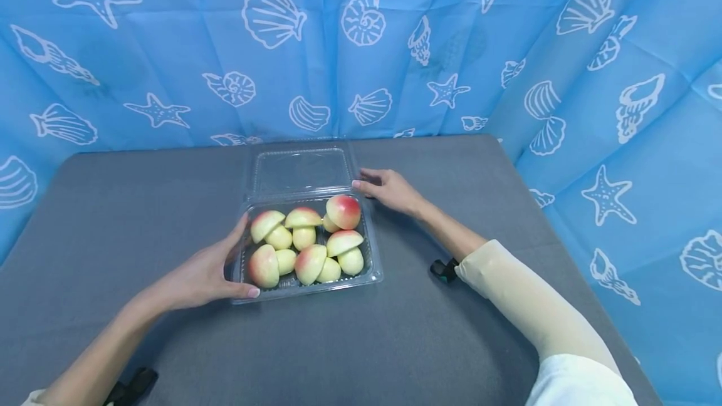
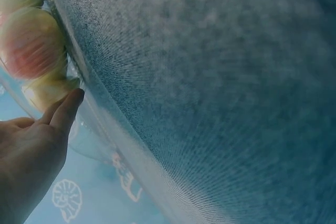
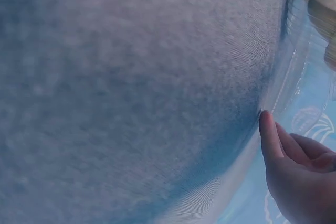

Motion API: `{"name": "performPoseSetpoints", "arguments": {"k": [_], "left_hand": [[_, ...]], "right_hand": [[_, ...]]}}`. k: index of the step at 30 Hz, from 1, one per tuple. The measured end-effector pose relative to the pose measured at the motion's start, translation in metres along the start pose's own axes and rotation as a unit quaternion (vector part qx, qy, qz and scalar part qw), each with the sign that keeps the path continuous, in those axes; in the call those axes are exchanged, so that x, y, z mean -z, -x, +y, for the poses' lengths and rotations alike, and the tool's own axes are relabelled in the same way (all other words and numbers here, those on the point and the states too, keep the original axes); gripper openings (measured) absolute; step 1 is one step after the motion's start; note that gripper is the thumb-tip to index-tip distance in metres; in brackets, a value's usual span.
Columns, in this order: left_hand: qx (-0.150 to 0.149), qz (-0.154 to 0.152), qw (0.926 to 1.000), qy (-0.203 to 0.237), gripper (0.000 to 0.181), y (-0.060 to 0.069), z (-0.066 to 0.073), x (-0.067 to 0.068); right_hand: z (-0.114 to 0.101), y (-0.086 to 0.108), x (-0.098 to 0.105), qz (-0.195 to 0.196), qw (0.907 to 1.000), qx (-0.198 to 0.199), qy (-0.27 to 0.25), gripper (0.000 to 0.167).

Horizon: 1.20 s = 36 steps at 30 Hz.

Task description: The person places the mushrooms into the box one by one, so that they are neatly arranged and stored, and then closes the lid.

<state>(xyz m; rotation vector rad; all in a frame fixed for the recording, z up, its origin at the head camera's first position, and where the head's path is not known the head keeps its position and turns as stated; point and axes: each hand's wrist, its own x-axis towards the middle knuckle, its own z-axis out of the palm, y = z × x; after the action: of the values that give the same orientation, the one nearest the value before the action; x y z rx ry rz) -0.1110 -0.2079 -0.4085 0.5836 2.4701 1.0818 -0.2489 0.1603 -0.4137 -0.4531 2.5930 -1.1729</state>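
A clear plastic clamshell box [image 1: 304, 290] stands on the table, with its lid [image 1: 301, 171] folded back behind it. Inside sit several mushroom-shaped pieces [image 1: 309, 263], pale yellow-green with reddish caps. At the box's left side rests my left hand [image 1: 205, 271], thumb and fingers spread wide, the thumb at the front left corner. In the left wrist view its fingertips touch the box wall [image 2: 86, 66]. My right hand [image 1: 389, 190] is at the back right corner, thumb and fingertips against the edge by the hinge. Whether they pinch the lid is hard to see.
A grey cloth covers the table [image 1: 440, 337]. Behind it and along the right hangs a blue curtain [image 1: 316, 67] printed with white shells and starfish. Black straps [image 1: 444, 270] sit at both wrists.
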Motion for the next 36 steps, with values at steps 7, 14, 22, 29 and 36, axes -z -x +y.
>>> {"name": "performPoseSetpoints", "arguments": {"k": [7, 14, 22, 29, 36], "left_hand": [[0.002, -0.001, 1.0, 0.001, 0.131, 0.0, 0.001, 0.0], [0.003, -0.007, 1.0, 0.004, 0.131, 0.001, 0.003, 0.002], [0.004, -0.009, 0.9998, 0.015, 0.131, 0.002, 0.006, 0.004], [-0.01, -0.011, 0.9997, 0.019, 0.131, 0.001, 0.002, 0.0], [-0.012, -0.007, 0.9998, 0.016, 0.132, 0.001, 0.002, -0.002]], "right_hand": [[-0.002, 0.0, 0.001, -0.007, 0.9994, -0.002, -0.034, 0.065], [-0.002, 0.006, 0.001, 0.001, 0.9959, 0.026, -0.087, 0.058], [-0.003, 0.013, 0.001, 0.006, 0.9851, 0.045, -0.166, 0.051], [-0.001, 0.019, 0.002, 0.018, 0.9819, 0.045, -0.183, 0.046], [0.002, 0.022, 0.004, 0.018, 0.9719, 0.063, -0.226, 0.043]]}}
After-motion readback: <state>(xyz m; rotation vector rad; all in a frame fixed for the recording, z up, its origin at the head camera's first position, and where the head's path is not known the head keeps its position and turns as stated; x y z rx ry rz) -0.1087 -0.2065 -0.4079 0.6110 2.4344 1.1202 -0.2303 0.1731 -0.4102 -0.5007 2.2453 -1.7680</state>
